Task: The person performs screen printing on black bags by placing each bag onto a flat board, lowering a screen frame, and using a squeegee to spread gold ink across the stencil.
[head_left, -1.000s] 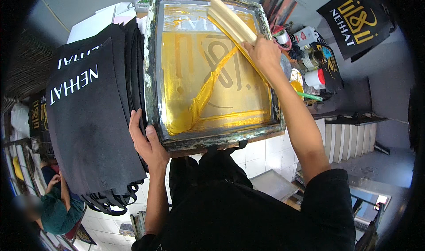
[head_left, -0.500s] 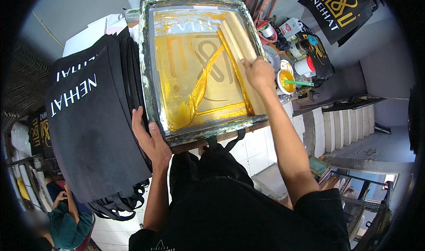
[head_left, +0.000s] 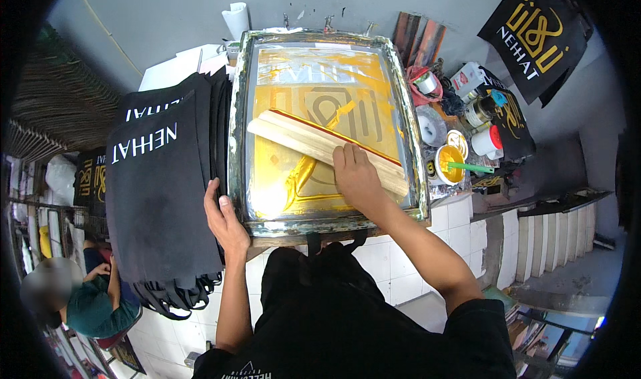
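A screen-printing frame (head_left: 236, 145) with a paint-stained rim lies before me, its mesh smeared with golden yellow ink (head_left: 300, 176). My right hand (head_left: 358, 178) grips a wooden squeegee (head_left: 294, 133) from above. The squeegee slants across the mesh, its left end farther from me and its dark red blade edge along the far side. At the frame's near left corner, my left hand (head_left: 227, 222) rests against the rim, fingers apart and nothing in it. Black straps of a bag (head_left: 357, 241) hang out under the near edge.
Left of the frame hangs a thick stack of black bags (head_left: 160, 199) with white print. To the right stand an ink tub (head_left: 449, 165) with a green-handled tool, a red-lidded jar (head_left: 487, 140) and other containers. A seated person (head_left: 100, 299) is at the lower left.
The squeegee has turned from steep along the mesh's right side to slanting across its middle, my right hand moving with it. My left hand stays at the frame's corner. The view has shifted.
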Tool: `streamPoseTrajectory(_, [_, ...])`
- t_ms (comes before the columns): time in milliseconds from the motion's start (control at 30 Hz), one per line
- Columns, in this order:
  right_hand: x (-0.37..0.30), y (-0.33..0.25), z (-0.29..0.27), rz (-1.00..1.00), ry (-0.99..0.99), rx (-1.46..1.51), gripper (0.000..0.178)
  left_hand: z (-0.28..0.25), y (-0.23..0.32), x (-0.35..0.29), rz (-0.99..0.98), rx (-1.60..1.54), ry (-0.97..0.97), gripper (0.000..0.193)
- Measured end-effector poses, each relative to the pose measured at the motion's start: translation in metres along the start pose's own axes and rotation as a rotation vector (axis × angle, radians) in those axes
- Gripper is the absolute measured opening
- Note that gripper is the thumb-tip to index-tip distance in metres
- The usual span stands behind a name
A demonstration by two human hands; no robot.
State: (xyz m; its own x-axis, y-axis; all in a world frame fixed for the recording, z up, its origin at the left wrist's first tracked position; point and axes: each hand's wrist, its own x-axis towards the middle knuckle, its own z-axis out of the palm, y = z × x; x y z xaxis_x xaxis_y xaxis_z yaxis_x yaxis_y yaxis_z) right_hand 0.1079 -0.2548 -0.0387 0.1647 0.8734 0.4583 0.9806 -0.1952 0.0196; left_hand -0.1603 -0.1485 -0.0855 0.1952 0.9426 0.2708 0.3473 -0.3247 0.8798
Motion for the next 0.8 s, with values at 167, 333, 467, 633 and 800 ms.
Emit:
streamPoseTrajectory(167, [0.010, 0.056, -0.025, 0.089, -0.348, 0.372, 0.026, 0.003, 0.004, -0.004, -0.025, 0.017, 0.055, 0.053])
streamPoseTrajectory(333, [-0.038, 0.043, -0.074, -0.167, -0.452, 0.404, 0.021, 0.005, 0.001, -0.005, -0.041, -0.014, 0.111, 0.057])
streamPoseTrajectory(467, [-0.075, 0.016, -0.071, -0.293, -0.384, 0.337, 0.028, 0.007, 0.000, -0.004, -0.034, -0.040, 0.137, 0.060])
streamPoseTrajectory(633, [-0.080, 0.006, -0.048, -0.348, -0.165, 0.114, 0.031, 0.007, 0.002, -0.005, -0.058, -0.039, 0.126, 0.062])
streamPoseTrajectory(800, [-0.049, 0.025, -0.017, -0.297, -0.164, 0.086, 0.030, 0.007, 0.002, -0.004, -0.058, -0.046, 0.120, 0.062])
